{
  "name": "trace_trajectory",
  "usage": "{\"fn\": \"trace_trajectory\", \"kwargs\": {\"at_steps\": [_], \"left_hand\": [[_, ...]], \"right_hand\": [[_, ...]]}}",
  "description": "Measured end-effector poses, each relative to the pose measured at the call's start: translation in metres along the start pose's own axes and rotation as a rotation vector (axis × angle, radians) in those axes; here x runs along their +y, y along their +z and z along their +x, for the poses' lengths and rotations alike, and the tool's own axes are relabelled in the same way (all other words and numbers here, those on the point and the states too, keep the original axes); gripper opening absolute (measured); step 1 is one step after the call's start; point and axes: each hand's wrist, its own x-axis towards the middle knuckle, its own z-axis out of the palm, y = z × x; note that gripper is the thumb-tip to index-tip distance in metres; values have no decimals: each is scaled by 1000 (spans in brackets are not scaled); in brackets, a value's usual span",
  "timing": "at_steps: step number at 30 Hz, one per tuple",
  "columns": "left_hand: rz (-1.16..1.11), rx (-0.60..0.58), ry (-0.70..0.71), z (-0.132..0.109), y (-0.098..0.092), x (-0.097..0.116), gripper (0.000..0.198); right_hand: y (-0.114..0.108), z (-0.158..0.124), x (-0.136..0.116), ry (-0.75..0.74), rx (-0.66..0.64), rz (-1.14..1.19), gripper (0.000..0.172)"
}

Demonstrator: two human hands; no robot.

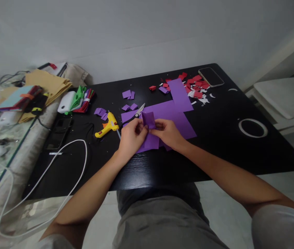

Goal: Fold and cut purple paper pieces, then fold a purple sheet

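Observation:
Both of my hands meet over the middle of a black table. My left hand is closed on the left side of a folded strip of purple paper, thumb against its face. From the other side, my right hand pinches the same strip between thumb and fingers. The strip's upper part stands up between the hands. Beneath lie larger purple sheets. Just beyond my left hand rest scissors, blades pointing away and handles partly hidden. A yellow glue gun lies to the left.
Small purple paper pieces lie farther back. Red and white scraps gather near a phone at back right. A white ring sits right. A white cable loops over the left edge, near bundled coloured paper.

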Motion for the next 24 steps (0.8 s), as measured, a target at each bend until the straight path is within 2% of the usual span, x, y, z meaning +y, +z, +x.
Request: {"fn": "trace_trajectory", "kwargs": {"at_steps": [7, 17, 24], "left_hand": [[-4, 9, 8, -1, 0, 0, 9], [-27, 4, -14, 0, -2, 0, 12], [-33, -1, -26, 0, -2, 0, 9]], "right_hand": [[1, 0, 1, -11, -8, 21, 29], [1, -1, 1, 82, 3, 111, 22], [1, -1, 0, 43, 6, 51, 23]]}}
